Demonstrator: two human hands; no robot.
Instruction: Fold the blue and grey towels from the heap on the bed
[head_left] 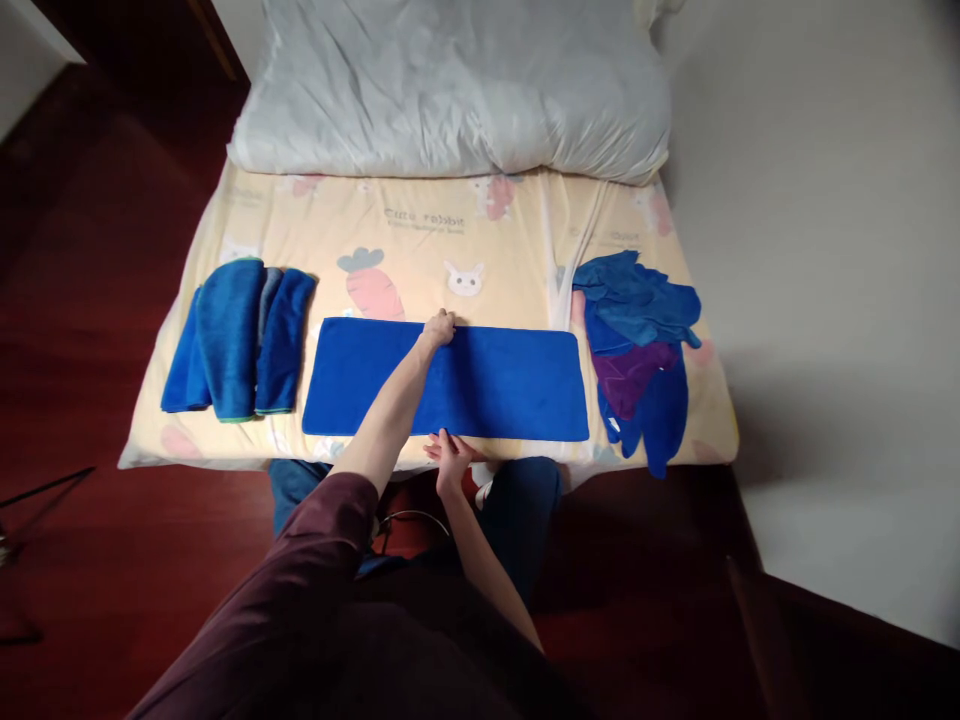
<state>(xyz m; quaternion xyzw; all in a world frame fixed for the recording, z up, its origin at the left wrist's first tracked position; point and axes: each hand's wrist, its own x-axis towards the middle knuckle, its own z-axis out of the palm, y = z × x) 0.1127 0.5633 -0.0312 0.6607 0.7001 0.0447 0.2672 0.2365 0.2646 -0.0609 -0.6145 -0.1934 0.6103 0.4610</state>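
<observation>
A blue towel [517, 385] lies as a long flat rectangle across the bed in front of me, with a soft shaded crease near its middle. My left hand [440, 326] reaches over it and is closed on the middle of its far edge. At the near edge, almost straight below, my right hand [452, 460] has its fingertips on the towel's border, pinching it, with the other fingers loosely stretched. Parts of the grip are hidden by the fingers.
Several folded blue towels [229, 340] stand side by side at the bed's left. A loose heap of blue and purple cloths [637, 310] lies at the right. Behind is a grey-white quilt [450, 90] on the patterned yellow sheet [517, 260]. A wall [825, 300] borders the right side.
</observation>
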